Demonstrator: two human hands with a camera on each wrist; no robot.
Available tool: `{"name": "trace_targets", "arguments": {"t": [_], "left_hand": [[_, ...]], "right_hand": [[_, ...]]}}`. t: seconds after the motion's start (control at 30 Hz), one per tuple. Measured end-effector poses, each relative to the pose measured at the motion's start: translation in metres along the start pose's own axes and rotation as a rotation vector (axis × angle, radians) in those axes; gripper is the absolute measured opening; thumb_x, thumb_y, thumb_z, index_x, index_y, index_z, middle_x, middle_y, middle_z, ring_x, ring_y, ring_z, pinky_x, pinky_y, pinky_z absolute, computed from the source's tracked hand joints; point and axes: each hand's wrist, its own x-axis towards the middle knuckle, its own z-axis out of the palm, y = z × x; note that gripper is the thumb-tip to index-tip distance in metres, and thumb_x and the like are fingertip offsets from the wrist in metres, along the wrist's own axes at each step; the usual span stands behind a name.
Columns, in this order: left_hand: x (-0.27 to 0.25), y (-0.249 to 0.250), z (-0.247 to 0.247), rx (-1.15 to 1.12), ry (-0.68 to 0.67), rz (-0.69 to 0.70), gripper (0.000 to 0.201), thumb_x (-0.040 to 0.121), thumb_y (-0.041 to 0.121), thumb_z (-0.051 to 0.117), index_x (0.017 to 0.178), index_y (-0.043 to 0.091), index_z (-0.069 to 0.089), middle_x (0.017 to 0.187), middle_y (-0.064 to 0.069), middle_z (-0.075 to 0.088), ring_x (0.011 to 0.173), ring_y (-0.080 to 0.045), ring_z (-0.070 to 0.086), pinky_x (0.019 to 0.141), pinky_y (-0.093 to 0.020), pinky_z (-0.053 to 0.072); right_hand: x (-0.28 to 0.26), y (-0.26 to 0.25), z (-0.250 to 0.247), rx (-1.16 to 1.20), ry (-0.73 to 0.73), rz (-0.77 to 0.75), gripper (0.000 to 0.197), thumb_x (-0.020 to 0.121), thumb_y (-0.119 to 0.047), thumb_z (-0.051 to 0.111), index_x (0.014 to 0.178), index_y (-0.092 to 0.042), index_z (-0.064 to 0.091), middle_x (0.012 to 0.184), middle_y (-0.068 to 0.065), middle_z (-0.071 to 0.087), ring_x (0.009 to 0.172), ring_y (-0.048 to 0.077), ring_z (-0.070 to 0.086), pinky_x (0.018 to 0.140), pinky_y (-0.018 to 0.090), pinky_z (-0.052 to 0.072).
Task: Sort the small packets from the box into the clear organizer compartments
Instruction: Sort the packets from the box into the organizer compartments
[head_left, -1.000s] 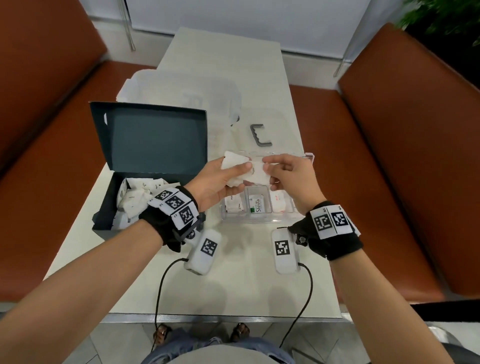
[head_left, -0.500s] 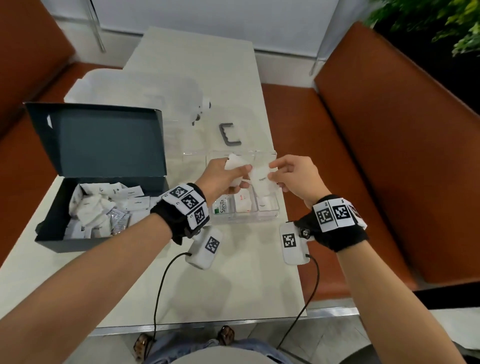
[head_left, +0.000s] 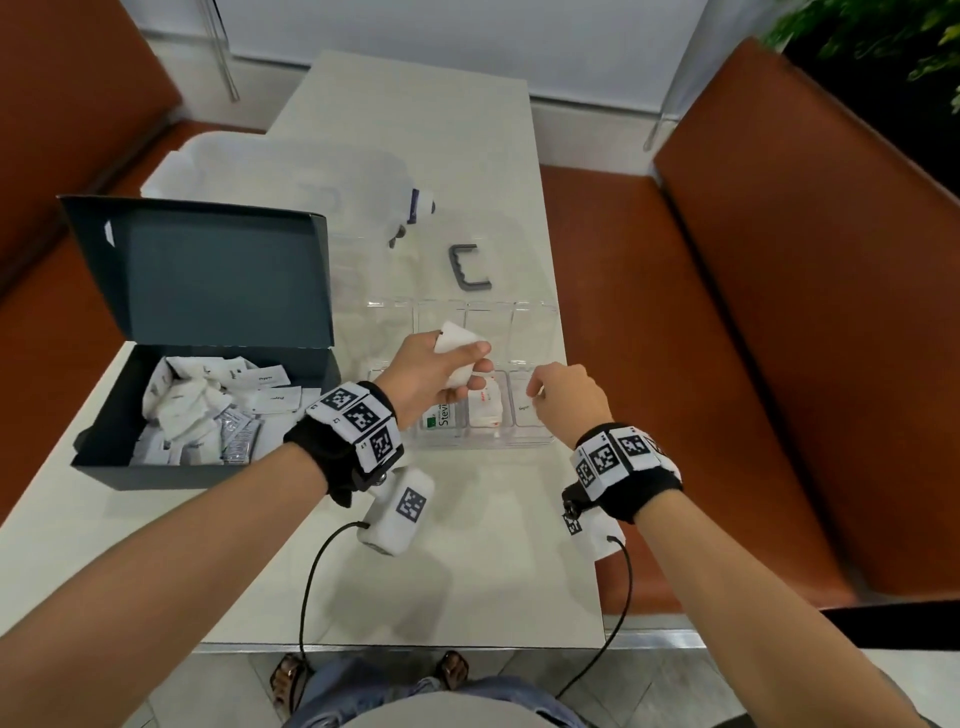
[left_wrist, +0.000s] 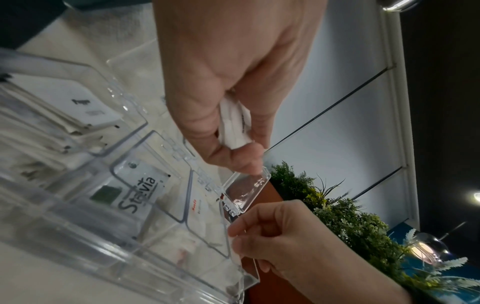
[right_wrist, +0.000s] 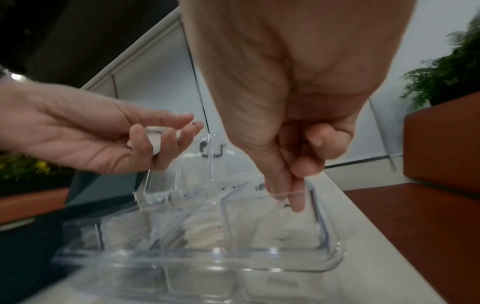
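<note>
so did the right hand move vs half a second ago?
Yes. The right hand dropped away from the left hand's packets to the clear organizer's rightmost near compartment.

Even indoor light, wide-angle bending at edges

Motion blur is softening the right wrist view; a ceiling lamp (left_wrist: 476, 196) is glaring at 3 o'clock.
</note>
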Motion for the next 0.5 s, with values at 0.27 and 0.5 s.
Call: {"name": "trace_targets", "arguments": {"t": [0.27,0.5], "left_hand": [[-0.005,0.0,0.002,-0.027,-0.005,-0.006,0.02,0.089,0.021,0.07,0.105,0.01,0.064,0.088,-0.006,0.072,0.068,-0.015,0.065,0.054,-0.02,0.048],[-0.007,0.007,0.003,-0.175,-0.013,-0.076,0.037,0.094,0.042,0.058,0.1,0.007,0.068,0.088,-0.009,0.073,0.071,-0.018,0.069,0.053,-0.022,0.054]], "right_hand": [[0.007,-0.001,-0.011,-0.424,-0.064,-0.264,0.027,0.089,-0.019,0.066,0.115,-0.018,0.063,0.116,0.005,0.054,0.113,0.024,0.045,0.069,0.03,0.039],[0.005,-0.005,-0.009,-0.53,-0.098,-0.255,0.024,0.095,-0.017,0.054,0.116,-0.025,0.063,0.114,-0.002,0.063,0.111,0.021,0.051,0.086,0.03,0.034]]}}
